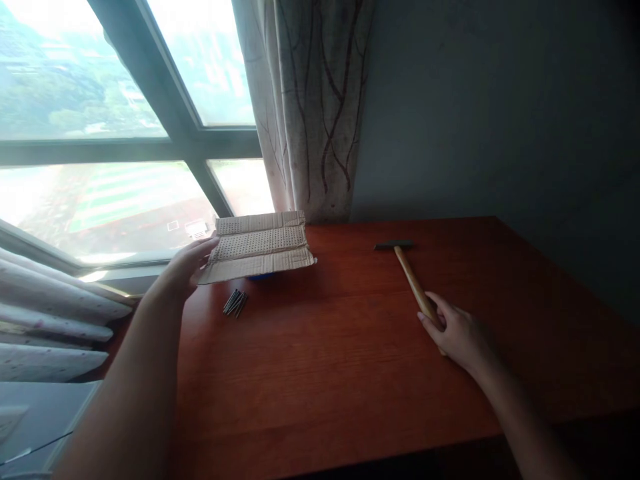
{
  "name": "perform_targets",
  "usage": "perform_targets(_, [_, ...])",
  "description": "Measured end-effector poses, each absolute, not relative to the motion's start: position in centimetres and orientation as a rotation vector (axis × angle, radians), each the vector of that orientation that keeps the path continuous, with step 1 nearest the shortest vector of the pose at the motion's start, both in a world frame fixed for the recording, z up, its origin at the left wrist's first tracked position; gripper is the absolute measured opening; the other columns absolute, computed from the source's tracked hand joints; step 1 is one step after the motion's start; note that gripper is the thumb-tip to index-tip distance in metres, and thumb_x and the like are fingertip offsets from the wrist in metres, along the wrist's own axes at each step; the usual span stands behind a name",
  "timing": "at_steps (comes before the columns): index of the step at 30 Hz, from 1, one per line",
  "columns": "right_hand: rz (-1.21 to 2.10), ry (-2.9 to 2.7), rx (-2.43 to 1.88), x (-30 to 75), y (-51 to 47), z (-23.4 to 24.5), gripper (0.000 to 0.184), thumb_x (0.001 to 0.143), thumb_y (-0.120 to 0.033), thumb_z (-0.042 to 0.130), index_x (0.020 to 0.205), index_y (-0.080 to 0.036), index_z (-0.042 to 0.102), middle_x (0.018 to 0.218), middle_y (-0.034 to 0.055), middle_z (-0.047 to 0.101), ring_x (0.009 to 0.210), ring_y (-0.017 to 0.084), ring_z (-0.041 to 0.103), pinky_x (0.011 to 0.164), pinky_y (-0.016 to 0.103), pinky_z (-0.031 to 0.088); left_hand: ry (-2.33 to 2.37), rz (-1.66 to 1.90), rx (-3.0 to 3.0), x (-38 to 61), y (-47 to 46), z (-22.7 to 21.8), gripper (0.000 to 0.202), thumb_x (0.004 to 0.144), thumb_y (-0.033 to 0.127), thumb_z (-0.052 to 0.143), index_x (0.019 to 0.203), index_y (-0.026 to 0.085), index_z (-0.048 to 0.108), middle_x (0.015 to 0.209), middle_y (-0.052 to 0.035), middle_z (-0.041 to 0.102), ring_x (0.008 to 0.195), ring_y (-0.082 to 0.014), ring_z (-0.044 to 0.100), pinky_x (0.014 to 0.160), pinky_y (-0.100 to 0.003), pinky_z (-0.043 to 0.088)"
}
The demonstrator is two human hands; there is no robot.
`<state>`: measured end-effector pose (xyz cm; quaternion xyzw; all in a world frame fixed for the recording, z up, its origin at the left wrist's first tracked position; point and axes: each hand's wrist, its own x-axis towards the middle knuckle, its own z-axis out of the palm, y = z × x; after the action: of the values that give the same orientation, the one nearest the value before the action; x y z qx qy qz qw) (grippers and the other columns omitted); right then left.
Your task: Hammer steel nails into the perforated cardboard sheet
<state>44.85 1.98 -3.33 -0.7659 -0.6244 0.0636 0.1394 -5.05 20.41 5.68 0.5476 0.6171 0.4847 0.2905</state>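
Observation:
A piece of brown cardboard full of small holes lies at the far left of a red-brown wooden table, with something blue just showing under its front edge. My left hand touches the cardboard's left edge with fingers stretched out. A small bundle of dark nails lies just in front of the cardboard. A hammer with a wooden handle and dark head lies to the right. My right hand rests on the near end of the handle, fingers curled over it.
A large window runs along the left behind the table. A patterned curtain hangs at the table's back edge beside a dark wall. Pale rolled fabric lies by the sill at the left.

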Motion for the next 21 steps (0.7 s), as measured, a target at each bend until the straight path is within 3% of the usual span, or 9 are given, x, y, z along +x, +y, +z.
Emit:
perform_targets(3, [0.166, -1.813, -2.179, 44.8, 1.9, -3.3, 0.057, 0.095, -0.053, 0.048, 0.139, -0.018, 0.059, 0.103, 0.0124, 0.075, 0.087, 0.028, 0.072, 0.073, 0.037, 0.052, 1.509, 1.096, 1.267, -4.6, 21.4, 5.9, 0.073, 0.083, 0.07, 0.062, 0.107, 0.001, 0.06, 0.101, -0.0136, 0.075, 0.085, -0.019, 0.068, 0.071, -0.03, 0.059])
perform_targets(8, [0.141, -1.795, -2.144, 45.3, 2.0, -3.4, 0.06, 0.095, -0.057, 0.046, 0.136, -0.015, 0.061, 0.086, 0.0087, 0.071, 0.075, 0.025, 0.067, 0.068, 0.036, 0.048, 1.44, 1.024, 1.142, -3.3, 21.1, 5.5, 0.067, 0.087, 0.059, 0.064, 0.112, -0.002, 0.06, 0.1, -0.0137, 0.075, 0.08, -0.0192, 0.069, 0.07, -0.032, 0.058])
perform_targets(12, [0.098, -1.633, -2.03, 45.7, 2.2, -2.5, 0.06, 0.094, -0.058, 0.048, 0.131, -0.013, 0.064, 0.079, 0.0055, 0.064, 0.07, 0.022, 0.062, 0.07, 0.036, 0.047, 1.382, 0.95, 1.116, -0.7, 19.3, 4.9, 0.058, 0.079, 0.051, 0.074, 0.114, 0.006, 0.065, 0.1, -0.0134, 0.075, 0.078, -0.023, 0.071, 0.061, -0.032, 0.058])
perform_targets(15, [0.376, -1.444, -1.908, 45.0, 2.3, -0.9, 0.056, 0.093, -0.058, 0.051, 0.127, -0.016, 0.065, 0.086, 0.0062, 0.066, 0.073, 0.02, 0.062, 0.071, 0.033, 0.049, 1.281, 0.936, 1.166, 2.4, 16.8, 4.7, 0.051, 0.075, 0.044, 0.078, 0.114, 0.013, 0.069, 0.105, -0.0132, 0.076, 0.085, -0.0249, 0.073, 0.072, -0.033, 0.059])
perform_targets(21, [1.084, -1.16, -1.549, 41.0, 3.0, 0.8, 0.057, 0.092, -0.061, 0.055, 0.125, -0.016, 0.067, 0.09, 0.0073, 0.068, 0.067, 0.016, 0.058, 0.054, 0.027, 0.044, 1.183, 0.93, 1.109, 7.5, 11.5, 4.2, 0.053, 0.078, 0.044, 0.076, 0.122, 0.014, 0.068, 0.111, -0.0133, 0.076, 0.096, -0.029, 0.073, 0.084, -0.038, 0.057])
